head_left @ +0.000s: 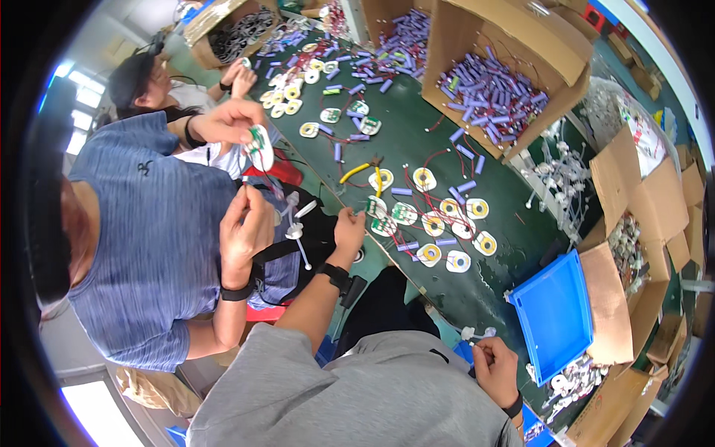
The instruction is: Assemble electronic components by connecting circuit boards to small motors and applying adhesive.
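My left hand [349, 229] is at the near edge of the green table, fingers pressed together; what they hold, if anything, I cannot make out. Just right of it lie white discs with green circuit boards [383, 226], wired in red. Low on the right, my right hand [495, 365] pinches a translucent white plastic piece [469, 334] with rounded ends. Yellow-handled pliers [357, 173] rest beyond my left hand. Round white parts with yellow coils [433, 223] and purple cylindrical cells [402, 191] are spread across the middle of the table.
A co-worker in a blue shirt [149, 246] on the left holds a disc with a circuit board [258, 147]; another person sits beyond. A cardboard box [555, 82] of purple cells stands at the back. A blue tray [555, 316] and open cartons [655, 231] line the right.
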Demonstrator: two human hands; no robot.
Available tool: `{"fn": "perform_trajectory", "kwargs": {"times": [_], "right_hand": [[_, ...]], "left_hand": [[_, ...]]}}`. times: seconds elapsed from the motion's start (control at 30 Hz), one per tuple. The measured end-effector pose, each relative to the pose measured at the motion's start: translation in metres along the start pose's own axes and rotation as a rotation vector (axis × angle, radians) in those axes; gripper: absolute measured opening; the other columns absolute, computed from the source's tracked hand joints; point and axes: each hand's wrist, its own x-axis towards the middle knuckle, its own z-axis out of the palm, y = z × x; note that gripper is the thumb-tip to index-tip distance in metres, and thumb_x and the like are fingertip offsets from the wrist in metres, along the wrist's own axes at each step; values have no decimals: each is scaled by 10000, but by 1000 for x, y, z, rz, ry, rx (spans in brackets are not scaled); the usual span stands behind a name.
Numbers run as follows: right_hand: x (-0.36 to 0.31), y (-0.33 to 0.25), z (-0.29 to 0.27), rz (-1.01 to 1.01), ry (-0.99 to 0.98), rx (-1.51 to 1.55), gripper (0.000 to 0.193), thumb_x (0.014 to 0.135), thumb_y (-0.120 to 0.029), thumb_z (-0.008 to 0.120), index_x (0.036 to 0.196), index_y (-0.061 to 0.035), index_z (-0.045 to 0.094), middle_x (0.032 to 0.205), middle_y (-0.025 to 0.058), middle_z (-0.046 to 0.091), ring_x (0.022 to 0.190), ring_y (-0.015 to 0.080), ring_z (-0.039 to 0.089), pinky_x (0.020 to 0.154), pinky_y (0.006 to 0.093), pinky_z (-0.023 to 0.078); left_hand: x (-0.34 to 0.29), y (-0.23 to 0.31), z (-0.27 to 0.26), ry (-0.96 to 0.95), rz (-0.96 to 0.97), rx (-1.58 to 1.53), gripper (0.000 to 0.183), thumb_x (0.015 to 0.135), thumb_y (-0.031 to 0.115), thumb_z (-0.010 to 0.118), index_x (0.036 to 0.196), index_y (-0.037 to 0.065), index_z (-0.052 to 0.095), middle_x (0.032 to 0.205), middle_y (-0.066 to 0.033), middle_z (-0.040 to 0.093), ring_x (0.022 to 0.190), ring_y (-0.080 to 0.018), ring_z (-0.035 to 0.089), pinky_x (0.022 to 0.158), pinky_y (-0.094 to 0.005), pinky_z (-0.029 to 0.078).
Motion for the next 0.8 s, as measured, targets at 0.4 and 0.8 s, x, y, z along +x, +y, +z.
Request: {"fn": "perform_trajectory", "kwargs": {"times": [0.4,0.8], "right_hand": [[-9,-2,2,-85,7,-44,82,716,-34,589,756,3,528,548,89,509,438,128,477,440,233,369],[-20,-3,3,-141,-6,-41,69,726,-23,582,731,11,521,512,34,484,451,51,415,419,199,325]], "left_hand": [[-49,98,-56,239,390,-177,486,780,97,532,1208,38,310,778,-91,550,597,-163,548,554,-280,448],[-143,54,-16,-434,360,-67,358,770,168,537,1113,115,449,722,-129,593,666,-286,587,589,-355,460]]}}
